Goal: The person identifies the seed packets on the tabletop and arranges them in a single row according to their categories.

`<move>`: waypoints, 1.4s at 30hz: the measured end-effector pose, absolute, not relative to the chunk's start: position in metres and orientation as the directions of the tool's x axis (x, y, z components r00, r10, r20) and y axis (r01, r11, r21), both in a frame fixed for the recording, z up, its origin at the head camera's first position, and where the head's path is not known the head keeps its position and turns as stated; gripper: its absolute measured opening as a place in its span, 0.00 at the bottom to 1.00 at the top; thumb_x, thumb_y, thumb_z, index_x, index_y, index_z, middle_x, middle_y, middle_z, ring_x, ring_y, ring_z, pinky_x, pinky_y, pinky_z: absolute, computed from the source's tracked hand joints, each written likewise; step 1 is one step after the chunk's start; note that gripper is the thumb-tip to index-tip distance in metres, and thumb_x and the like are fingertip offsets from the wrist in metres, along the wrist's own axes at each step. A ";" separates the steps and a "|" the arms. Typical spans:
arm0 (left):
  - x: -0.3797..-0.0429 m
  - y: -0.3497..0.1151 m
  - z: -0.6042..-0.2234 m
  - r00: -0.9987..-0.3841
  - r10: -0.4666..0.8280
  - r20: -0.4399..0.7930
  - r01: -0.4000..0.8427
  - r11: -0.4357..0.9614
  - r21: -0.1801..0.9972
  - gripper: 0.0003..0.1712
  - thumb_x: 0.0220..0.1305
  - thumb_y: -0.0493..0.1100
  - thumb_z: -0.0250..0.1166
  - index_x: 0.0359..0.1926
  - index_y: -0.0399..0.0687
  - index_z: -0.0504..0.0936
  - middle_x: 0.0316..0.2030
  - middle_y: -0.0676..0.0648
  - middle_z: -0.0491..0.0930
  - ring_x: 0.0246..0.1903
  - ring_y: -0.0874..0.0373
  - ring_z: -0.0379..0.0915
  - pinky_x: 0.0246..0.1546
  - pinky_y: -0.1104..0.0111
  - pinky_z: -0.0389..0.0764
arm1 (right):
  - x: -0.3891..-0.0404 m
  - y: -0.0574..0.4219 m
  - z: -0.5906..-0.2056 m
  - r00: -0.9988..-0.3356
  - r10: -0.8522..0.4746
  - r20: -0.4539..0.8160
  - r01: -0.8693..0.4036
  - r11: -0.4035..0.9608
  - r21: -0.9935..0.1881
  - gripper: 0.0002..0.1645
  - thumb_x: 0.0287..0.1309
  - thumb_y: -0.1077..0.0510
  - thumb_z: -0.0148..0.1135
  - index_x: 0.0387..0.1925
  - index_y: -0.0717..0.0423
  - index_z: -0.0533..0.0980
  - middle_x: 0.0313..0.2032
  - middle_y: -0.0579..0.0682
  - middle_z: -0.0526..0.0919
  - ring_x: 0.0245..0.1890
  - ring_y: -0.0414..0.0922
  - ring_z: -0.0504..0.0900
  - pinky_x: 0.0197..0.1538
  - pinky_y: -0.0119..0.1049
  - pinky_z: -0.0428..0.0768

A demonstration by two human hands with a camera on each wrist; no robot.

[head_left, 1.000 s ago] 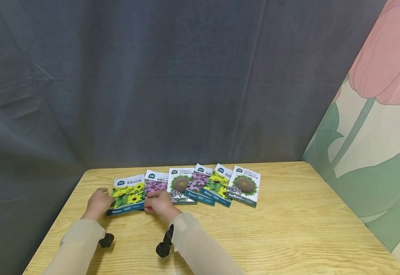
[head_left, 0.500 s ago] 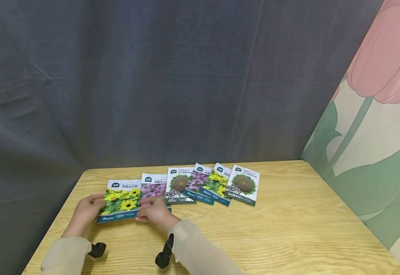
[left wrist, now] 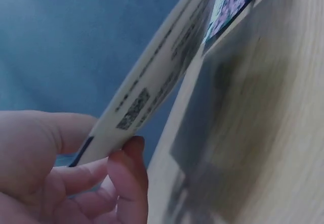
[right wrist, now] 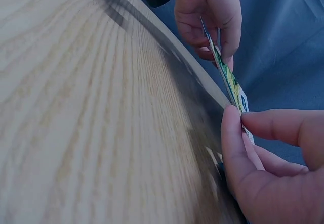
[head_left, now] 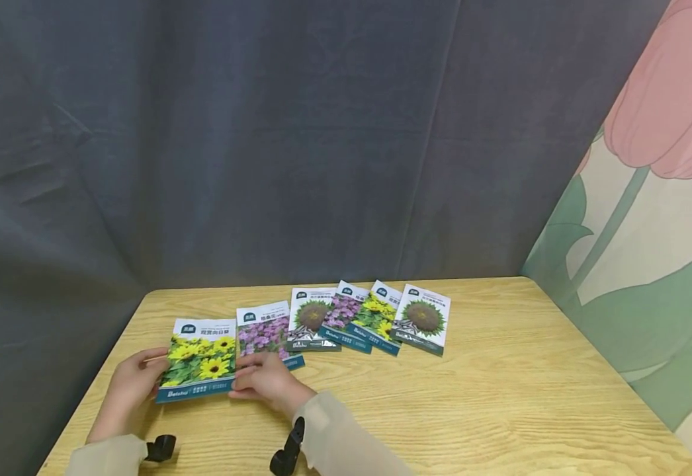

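A seed packet with yellow flowers (head_left: 200,362) is held between both hands at the left of the table. My left hand (head_left: 128,385) pinches its left edge, and my right hand (head_left: 271,383) pinches its lower right edge. Seen from the left wrist, the packet's printed back (left wrist: 147,95) is tilted up off the table, with a shadow below. The right wrist view has the packet (right wrist: 228,80) edge-on between thumb and fingers. Beside it a purple-flower packet (head_left: 265,336) lies partly hidden by my right hand.
Further right, a sunflower-head packet (head_left: 310,317), a purple-flower packet (head_left: 343,311), a yellow-flower packet (head_left: 378,314) and another sunflower-head packet (head_left: 422,317) lie in an overlapping row. A dark curtain (head_left: 298,145) hangs behind the wooden table (head_left: 501,390).
The yellow-flower packet has come nearer and leftward with both hands. The neighbouring purple-flower packet has also shifted nearer and left, with more of it showing. The packets further right have stayed put.
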State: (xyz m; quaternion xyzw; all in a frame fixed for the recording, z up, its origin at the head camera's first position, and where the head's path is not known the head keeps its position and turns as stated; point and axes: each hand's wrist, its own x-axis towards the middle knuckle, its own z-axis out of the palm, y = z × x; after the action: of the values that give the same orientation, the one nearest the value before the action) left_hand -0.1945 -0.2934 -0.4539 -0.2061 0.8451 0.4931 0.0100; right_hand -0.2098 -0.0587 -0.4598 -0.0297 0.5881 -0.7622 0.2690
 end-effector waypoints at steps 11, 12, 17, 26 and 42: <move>-0.183 -0.309 -0.434 -0.947 -0.166 -0.274 -0.320 0.473 0.821 0.31 0.62 0.41 0.54 0.63 0.30 0.61 0.47 0.30 0.73 0.33 0.56 0.74 0.31 0.65 0.80 | -0.196 -0.060 -0.460 -0.827 -0.486 -0.282 0.381 -0.117 -0.917 0.23 0.50 0.79 0.57 0.50 0.67 0.72 0.34 0.59 0.78 0.31 0.49 0.81 0.37 0.42 0.84; -0.182 -0.308 -0.432 -0.948 -0.153 -0.278 -0.317 0.479 0.818 0.30 0.62 0.40 0.54 0.62 0.29 0.60 0.44 0.31 0.74 0.31 0.56 0.73 0.30 0.65 0.79 | -0.195 -0.060 -0.460 -0.824 -0.490 -0.285 0.378 -0.102 -0.920 0.24 0.51 0.79 0.57 0.51 0.67 0.72 0.34 0.58 0.78 0.30 0.49 0.82 0.37 0.42 0.84; -0.178 -0.306 -0.427 -0.940 -0.124 -0.317 -0.335 0.500 0.799 0.26 0.61 0.37 0.53 0.59 0.29 0.62 0.34 0.41 0.73 0.29 0.54 0.69 0.28 0.64 0.77 | -0.186 -0.057 -0.461 -0.802 -0.515 -0.302 0.363 -0.018 -0.932 0.25 0.51 0.77 0.59 0.52 0.65 0.71 0.31 0.58 0.80 0.25 0.46 0.82 0.34 0.41 0.84; -0.171 -0.306 -0.424 -0.924 -0.100 -0.368 -0.362 0.538 0.762 0.18 0.60 0.35 0.54 0.48 0.26 0.67 0.30 0.43 0.71 0.29 0.54 0.70 0.28 0.64 0.80 | -0.169 -0.062 -0.464 -0.809 -0.511 -0.289 0.325 0.019 -0.945 0.20 0.48 0.77 0.60 0.43 0.62 0.68 0.21 0.60 0.81 0.15 0.45 0.79 0.25 0.39 0.83; -0.160 -0.313 -0.429 -0.873 -0.044 -0.486 -0.421 0.573 0.704 0.05 0.59 0.32 0.54 0.35 0.32 0.72 0.25 0.46 0.71 0.22 0.58 0.70 0.23 0.69 0.79 | -0.157 -0.067 -0.468 -0.784 -0.530 -0.323 0.320 0.101 -0.942 0.04 0.55 0.68 0.61 0.31 0.63 0.73 0.19 0.63 0.81 0.19 0.56 0.83 0.21 0.41 0.82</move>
State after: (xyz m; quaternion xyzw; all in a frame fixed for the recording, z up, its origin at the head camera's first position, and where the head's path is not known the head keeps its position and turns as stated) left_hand -0.1597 -0.3130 -0.4287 -0.1350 0.8608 0.4421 0.2129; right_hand -0.1567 -0.0666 -0.4679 -0.0782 0.6698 -0.6659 0.3191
